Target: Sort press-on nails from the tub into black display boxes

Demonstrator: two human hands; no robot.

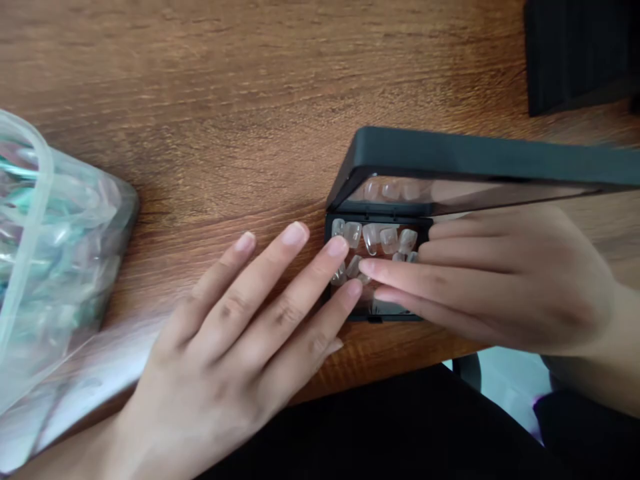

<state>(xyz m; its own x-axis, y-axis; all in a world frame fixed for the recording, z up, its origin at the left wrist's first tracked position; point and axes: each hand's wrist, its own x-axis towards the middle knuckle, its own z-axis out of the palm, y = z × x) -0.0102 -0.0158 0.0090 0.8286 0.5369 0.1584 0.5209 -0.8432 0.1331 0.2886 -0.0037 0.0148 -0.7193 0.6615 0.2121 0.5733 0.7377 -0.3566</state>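
A small black case (345, 313) lies near the front edge of the wooden table, its lid (480, 157) raised and tilted toward me. Several clear artificial nail tips (373, 237) lie in a row inside. My left hand (250, 333) rests flat on the table with its fingers spread, the index and middle fingertips touching the case's left side. My right hand (500, 280) lies over the case under the lid, fingers stretched out flat and pressing on the nail tips. Most of the case's inside is hidden by this hand.
A clear plastic bag (55, 240) with teal and pale items lies at the left on the wooden table (225, 100). A dark object (580, 53) stands at the far right corner. The table's front edge runs just below my hands.
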